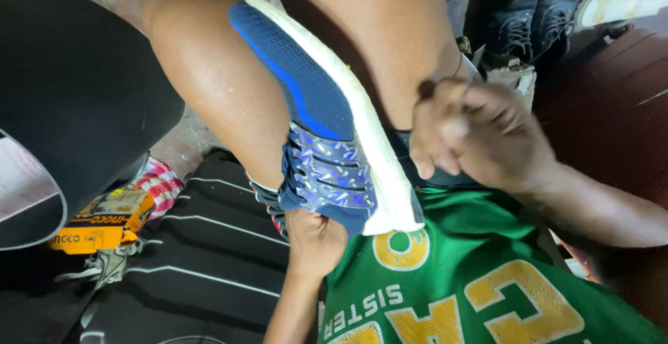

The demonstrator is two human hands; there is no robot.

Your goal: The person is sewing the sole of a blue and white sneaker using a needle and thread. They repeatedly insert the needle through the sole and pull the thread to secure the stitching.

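While an orange cardboard box [104, 220] lies at the lower left of the frame, your left hand [314, 236] sits at bottom centre, fingers closed round the end of the blue knit sneaker with a thick white foam sole [327, 118], which runs diagonally from upper centre down to the middle between your legs. Right of centre, your right hand [480, 139] is curled into a loose fist just beside the sole, though whether it grips anything cannot be told, and a pair of black leather lace-up shoes [532, 10] stands at the upper right.
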